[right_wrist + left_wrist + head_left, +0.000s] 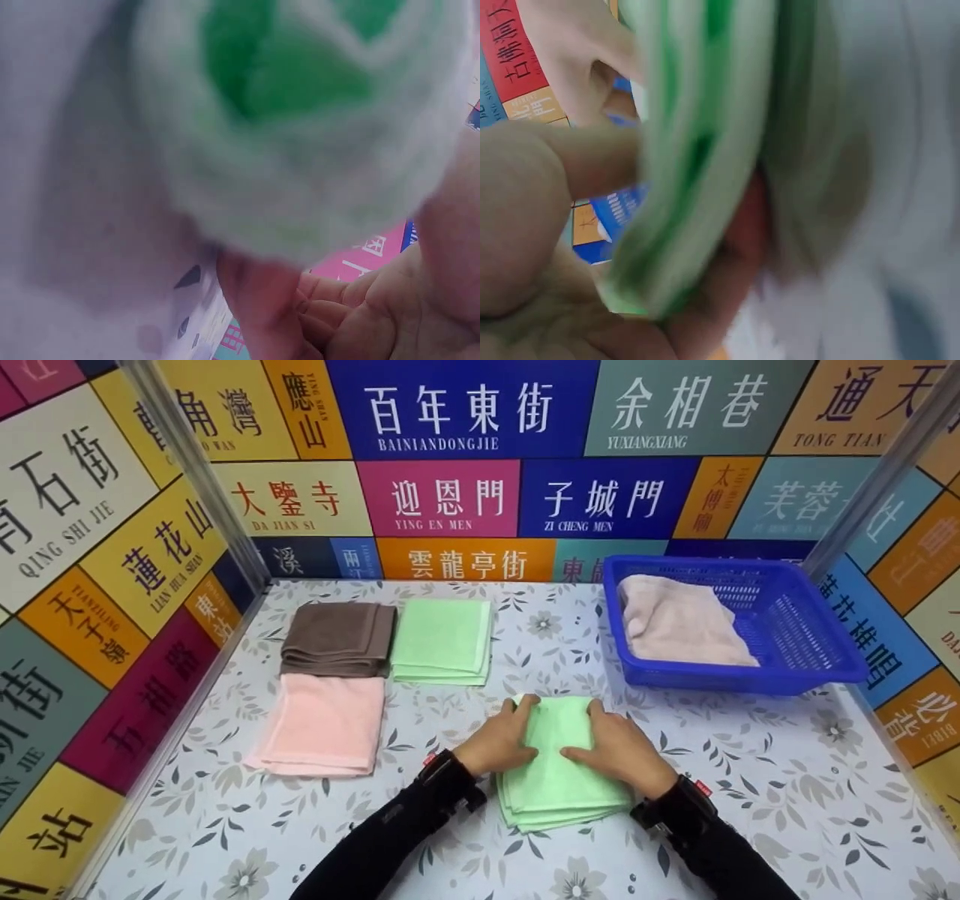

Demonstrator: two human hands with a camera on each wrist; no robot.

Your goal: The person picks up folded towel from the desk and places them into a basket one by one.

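Observation:
A folded light green towel [564, 787] lies at the middle front of the table, its near edge showing several layers. My left hand [496, 741] grips its left side, thumb on top and fingers around the edge. On the right side my right hand [628, 751] holds it in the same way. In the left wrist view the towel's layered edge [712, 142] sits blurred between thumb and fingers. Close to the right wrist camera, the rounded towel edge [315, 180] hides part of that hand, with curled fingers below it.
At the back left lie a folded brown towel [334, 637], another folded green towel [442, 639] and a folded pink towel [326, 724]. A blue basket [806, 671] at the back right holds a crumpled pale cloth [679, 619]. Sign-printed walls [457, 499] enclose the flower-patterned table [375, 829].

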